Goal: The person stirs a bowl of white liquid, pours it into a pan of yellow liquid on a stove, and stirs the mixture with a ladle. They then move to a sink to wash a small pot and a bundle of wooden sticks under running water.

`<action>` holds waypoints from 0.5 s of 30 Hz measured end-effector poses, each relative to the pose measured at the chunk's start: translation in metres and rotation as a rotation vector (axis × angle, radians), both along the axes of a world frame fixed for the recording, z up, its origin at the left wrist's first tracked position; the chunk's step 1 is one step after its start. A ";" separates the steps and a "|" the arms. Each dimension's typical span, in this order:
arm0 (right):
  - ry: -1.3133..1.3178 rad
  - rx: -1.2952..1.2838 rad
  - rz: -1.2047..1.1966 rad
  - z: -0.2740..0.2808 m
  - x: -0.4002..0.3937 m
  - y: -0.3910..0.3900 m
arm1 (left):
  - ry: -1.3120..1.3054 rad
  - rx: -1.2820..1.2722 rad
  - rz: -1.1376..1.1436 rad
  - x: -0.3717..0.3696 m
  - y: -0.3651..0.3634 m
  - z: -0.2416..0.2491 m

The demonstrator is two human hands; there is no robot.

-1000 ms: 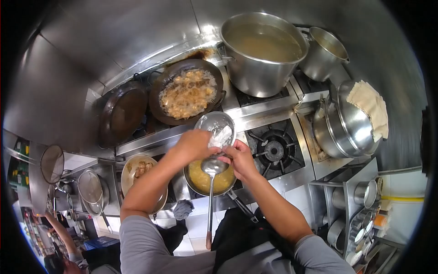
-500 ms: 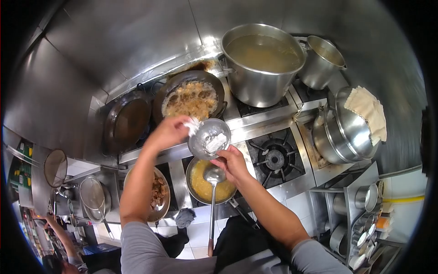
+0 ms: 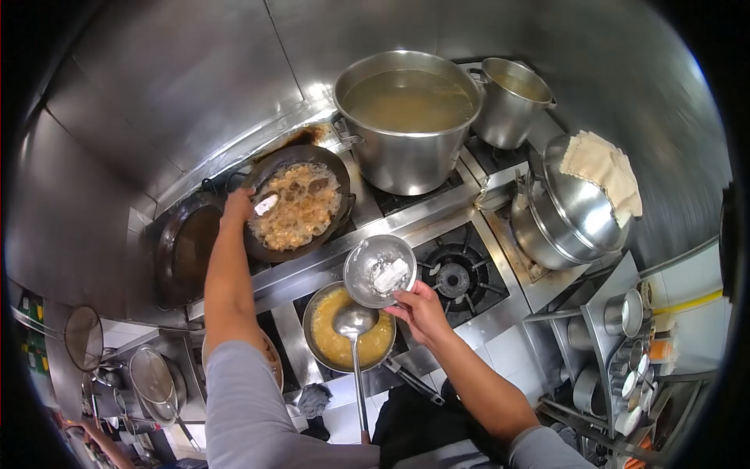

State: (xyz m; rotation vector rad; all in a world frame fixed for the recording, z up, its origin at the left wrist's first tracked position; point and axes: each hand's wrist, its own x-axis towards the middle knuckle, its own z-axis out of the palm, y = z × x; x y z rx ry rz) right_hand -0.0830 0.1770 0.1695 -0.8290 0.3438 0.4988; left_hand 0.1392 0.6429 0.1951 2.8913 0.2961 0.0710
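Observation:
My left hand (image 3: 237, 206) reaches over the left rim of a dark wok (image 3: 344, 181) full of bubbling oil and browning pieces of food. At its fingertips is a white, flour-coated piece of food (image 3: 266, 205), just above or touching the oil. My right hand (image 3: 422, 311) grips the rim of a small metal bowl (image 3: 359, 283). White-coated food (image 3: 390, 275) lies in that tilted bowl. Below it, a ladle (image 3: 355, 319) rests in a pan (image 3: 310, 332) of yellow, lumpy liquid.
A large stockpot (image 3: 406, 152) and a smaller pot (image 3: 504, 116) stand behind. A lidded pot (image 3: 539, 227) with a cloth (image 3: 600, 168) is at right, beside a bare burner (image 3: 451, 280). Another wok (image 3: 187, 250) sits left; strainers (image 3: 152, 375) hang lower left. Part of another person's arm (image 3: 105, 442) shows there.
My left hand has moved from beside the bowl to the wok, carrying a white-coated piece. The bowl in my right hand has shifted slightly right and down as the view moved.

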 end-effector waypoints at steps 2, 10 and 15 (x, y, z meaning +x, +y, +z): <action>0.002 -0.005 -0.001 0.004 -0.006 -0.005 | -0.200 0.170 -0.130 -0.004 -0.008 0.021; -0.063 0.038 0.064 0.019 -0.033 0.014 | 0.305 -0.156 -0.635 -0.175 -0.237 0.123; -0.112 0.072 0.159 0.031 -0.048 0.025 | 0.344 0.109 -0.528 -0.235 -0.272 0.080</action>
